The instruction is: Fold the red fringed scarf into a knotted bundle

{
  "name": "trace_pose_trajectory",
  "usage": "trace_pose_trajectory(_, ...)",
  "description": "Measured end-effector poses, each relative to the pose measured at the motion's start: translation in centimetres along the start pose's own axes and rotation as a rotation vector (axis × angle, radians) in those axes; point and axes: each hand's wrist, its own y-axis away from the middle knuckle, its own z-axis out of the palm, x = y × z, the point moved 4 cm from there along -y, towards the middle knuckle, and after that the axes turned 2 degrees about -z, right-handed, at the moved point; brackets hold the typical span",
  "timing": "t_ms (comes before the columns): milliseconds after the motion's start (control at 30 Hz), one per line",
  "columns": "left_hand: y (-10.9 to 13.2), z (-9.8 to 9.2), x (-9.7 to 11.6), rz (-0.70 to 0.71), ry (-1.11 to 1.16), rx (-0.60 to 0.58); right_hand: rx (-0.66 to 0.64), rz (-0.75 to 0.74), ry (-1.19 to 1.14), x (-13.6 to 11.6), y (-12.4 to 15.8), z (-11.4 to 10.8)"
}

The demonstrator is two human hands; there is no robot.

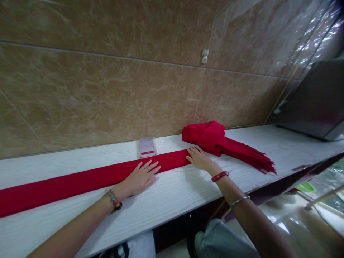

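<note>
A long strip of red cloth (80, 183), folded lengthwise, lies flat along the table and runs out of view at the left. My left hand (141, 177) rests on it with fingers stretched out, a ring on one of them. Near the strip's right end my right hand (198, 158) lies flat, fingertips on the cloth. Just beyond that hand sits a bunched red scarf (206, 138), its fringed end (249, 156) spread toward the right. Whether the strip and the bunched scarf are one piece I cannot tell.
The white wood-grain table (172, 190) stands against a brown marbled wall (107, 93). A phone (147, 147) with its screen lit lies behind the strip. At the far right is a large dark grey box-shaped object (311, 100). A green bowl (306, 186) shows below the table.
</note>
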Motion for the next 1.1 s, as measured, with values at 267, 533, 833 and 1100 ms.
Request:
trace_pose_trajectory(267, 0.2, -0.4, 0.8, 0.099, -0.02, 0.065, -0.123, -0.365, -0.275, -7.4, -0.5, -1.3)
trace_pose_trajectory(533, -3.1, -2.1, 1.6, 0.072, -0.081, 0.242, -0.063, -0.271, -0.128, -3.2, 0.8, -2.9)
trace_pose_trajectory(833, -7.7, -0.6, 4.2, 0.139, -0.171, 0.27, -0.041, -0.334, -0.087, -0.8, 1.6, -1.9)
trace_pose_trajectory(1100, -7.2, -0.8, 4.9, 0.208, -0.312, 0.334, 0.134, -0.417, -0.063, -0.3, 1.9, -1.2)
